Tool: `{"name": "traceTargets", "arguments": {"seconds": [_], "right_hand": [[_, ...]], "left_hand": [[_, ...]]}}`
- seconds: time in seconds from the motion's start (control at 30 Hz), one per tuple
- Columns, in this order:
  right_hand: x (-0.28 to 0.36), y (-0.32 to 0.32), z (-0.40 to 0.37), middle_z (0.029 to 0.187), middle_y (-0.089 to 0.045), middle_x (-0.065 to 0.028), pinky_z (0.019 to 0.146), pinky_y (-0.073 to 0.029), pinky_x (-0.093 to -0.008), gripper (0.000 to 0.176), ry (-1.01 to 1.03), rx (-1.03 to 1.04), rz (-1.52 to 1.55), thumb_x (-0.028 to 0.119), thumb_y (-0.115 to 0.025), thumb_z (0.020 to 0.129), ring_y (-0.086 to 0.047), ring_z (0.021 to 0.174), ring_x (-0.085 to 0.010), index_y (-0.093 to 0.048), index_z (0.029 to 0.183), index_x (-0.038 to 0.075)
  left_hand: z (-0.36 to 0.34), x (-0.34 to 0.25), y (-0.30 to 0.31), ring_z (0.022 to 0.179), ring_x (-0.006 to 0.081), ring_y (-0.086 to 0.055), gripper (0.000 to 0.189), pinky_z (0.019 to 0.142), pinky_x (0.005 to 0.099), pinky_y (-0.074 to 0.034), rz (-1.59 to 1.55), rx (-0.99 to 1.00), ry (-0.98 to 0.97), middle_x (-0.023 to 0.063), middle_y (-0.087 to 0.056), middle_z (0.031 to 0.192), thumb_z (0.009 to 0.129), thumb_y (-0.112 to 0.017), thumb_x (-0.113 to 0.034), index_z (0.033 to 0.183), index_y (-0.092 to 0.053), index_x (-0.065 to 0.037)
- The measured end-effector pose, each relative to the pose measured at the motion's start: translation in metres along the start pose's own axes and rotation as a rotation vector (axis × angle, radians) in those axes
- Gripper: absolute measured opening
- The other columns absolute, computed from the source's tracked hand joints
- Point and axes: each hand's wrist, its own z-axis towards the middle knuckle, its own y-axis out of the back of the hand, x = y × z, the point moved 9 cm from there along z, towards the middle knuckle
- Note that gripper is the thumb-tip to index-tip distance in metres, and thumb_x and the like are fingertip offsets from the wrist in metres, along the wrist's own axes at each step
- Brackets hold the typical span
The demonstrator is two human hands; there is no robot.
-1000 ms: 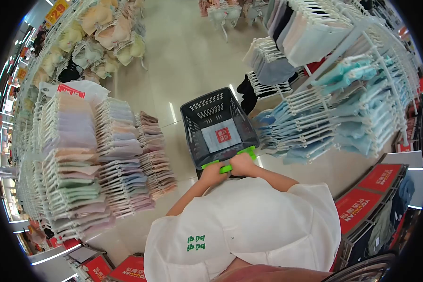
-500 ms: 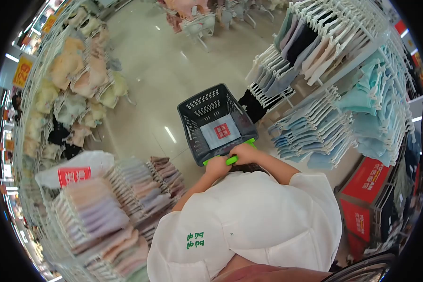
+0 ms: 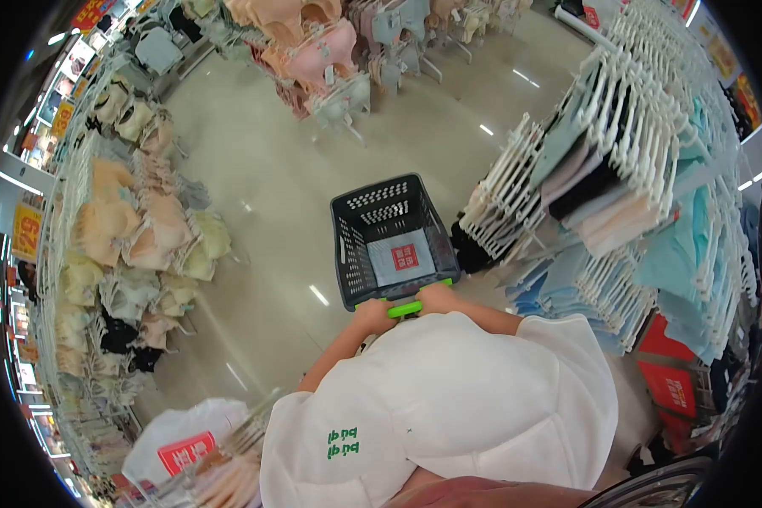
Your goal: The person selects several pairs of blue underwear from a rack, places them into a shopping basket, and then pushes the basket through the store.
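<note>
A dark grey shopping trolley [image 3: 347,254] with perforated sides stands right in front of me. Its bright green handle [image 3: 405,310] runs across the near side. My left hand [image 3: 372,316] is closed round the left part of this handle, knuckles up. My right hand [image 3: 437,299] grips the handle further right, and a stretch of green shows between the two. Flat on the basket floor lies a pale grey sheet with a red label [image 3: 405,256].
Racks of bras [image 3: 110,220] line the left, with a yellow price sign [image 3: 27,233]. Hanging clothes [image 3: 601,178] crowd close on the right of the trolley. More bras [image 3: 322,59] hang ahead beyond the shiny floor [image 3: 271,161]. A white bag [image 3: 182,436] is at lower left.
The trolley and I have moved forward along the aisle. The side racks have slid back past me, and more of the bra display ahead shows. Both hands have kept their grip.
</note>
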Motion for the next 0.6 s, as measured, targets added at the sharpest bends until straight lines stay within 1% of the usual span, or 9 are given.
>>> {"name": "traceTargets", "arguments": {"seconds": [0.03,0.07,0.13,0.2,0.23,0.33,0.43,0.5,0.6], "right_hand": [[-0.005,0.001,0.014,0.076,-0.062,-0.0145,0.066,-0.048,-0.0414,0.03,-0.043,0.067,0.029,0.033,-0.065,0.056,-0.061,0.075,-0.0297,-0.065,0.075,0.01],[-0.008,0.009,0.026,0.076,-0.062,-0.0145,0.066,-0.048,-0.0414,0.03,-0.052,0.05,0.027,0.033,-0.065,0.056,-0.061,0.075,-0.0297,-0.065,0.075,0.01],[-0.012,0.02,0.044,0.075,-0.062,-0.0147,0.064,-0.048,-0.0409,0.03,-0.064,0.116,0.143,0.032,-0.063,0.056,-0.061,0.073,-0.0303,-0.065,0.075,0.009],[-0.016,0.042,0.058,0.069,-0.061,-0.015,0.061,-0.047,-0.0417,0.028,-0.103,0.063,0.164,0.033,-0.06,0.058,-0.06,0.069,-0.0324,-0.065,0.072,0.01],[-0.017,0.051,0.066,0.07,-0.061,-0.0154,0.061,-0.046,-0.0418,0.026,-0.097,0.009,0.176,0.032,-0.059,0.058,-0.06,0.069,-0.0325,-0.064,0.07,0.01],[-0.033,0.077,0.092,0.071,-0.062,-0.0151,0.063,-0.048,-0.0423,0.024,-0.224,-0.113,0.209,0.03,-0.057,0.059,-0.06,0.068,-0.0316,-0.065,0.07,0.01],[-0.047,0.102,0.124,0.069,-0.061,-0.0141,0.061,-0.047,-0.0427,0.023,-0.287,-0.249,0.224,0.03,-0.056,0.059,-0.06,0.067,-0.0316,-0.065,0.07,0.011],[-0.066,0.109,0.142,0.067,-0.061,-0.0146,0.059,-0.046,-0.0423,0.024,-0.367,-0.242,0.279,0.031,-0.058,0.057,-0.059,0.064,-0.0324,-0.065,0.068,0.011],[-0.077,0.144,0.165,0.066,-0.06,-0.0147,0.058,-0.046,-0.0421,0.024,-0.404,-0.367,0.277,0.031,-0.058,0.057,-0.059,0.064,-0.0325,-0.065,0.068,0.011]], "left_hand": [[0.01,0.006,0.01,0.072,0.0324,-0.059,0.031,0.065,0.0415,-0.047,0.026,-0.004,-0.031,0.0144,-0.061,0.075,0.065,-0.062,-0.039,0.077,-0.061,-0.01],[0.02,0.013,0.019,0.072,0.0324,-0.059,0.031,0.065,0.0415,-0.047,0.037,-0.009,-0.045,0.0144,-0.061,0.075,0.065,-0.062,-0.039,0.077,-0.061,-0.01],[0.041,0.022,0.035,0.075,0.0304,-0.06,0.029,0.066,0.0406,-0.048,0.094,0.065,-0.101,0.0121,-0.062,0.078,0.065,-0.058,-0.038,0.082,-0.064,-0.014],[0.065,0.031,0.053,0.074,0.0303,-0.06,0.032,0.065,0.041,-0.048,0.134,0.069,-0.152,0.0117,-0.062,0.078,0.064,-0.059,-0.04,0.083,-0.064,-0.014],[0.079,0.036,0.061,0.074,0.0307,-0.06,0.032,0.065,0.0412,-0.048,0.16,0.071,-0.178,0.0118,-0.062,0.078,0.065,-0.058,-0.04,0.083,-0.064,-0.014],[0.11,0.039,0.101,0.074,0.0317,-0.059,0.033,0.065,0.0418,-0.048,0.214,0.109,-0.233,0.0127,-0.062,0.079,0.067,-0.057,-0.042,0.083,-0.064,-0.014],[0.153,0.049,0.13,0.074,0.0317,-0.059,0.033,0.065,0.0417,-0.048,0.257,0.134,-0.318,0.0135,-0.062,0.078,0.068,-0.056,-0.043,0.081,-0.064,-0.014],[0.186,0.054,0.145,0.074,0.0317,-0.059,0.034,0.066,0.041,-0.048,0.26,0.178,-0.376,0.0137,-0.062,0.077,0.068,-0.057,-0.044,0.08,-0.064,-0.013],[0.231,0.063,0.173,0.073,0.0315,-0.059,0.034,0.066,0.0407,-0.048,0.317,0.217,-0.441,0.0137,-0.062,0.077,0.067,-0.058,-0.042,0.08,-0.064,-0.012]]}}
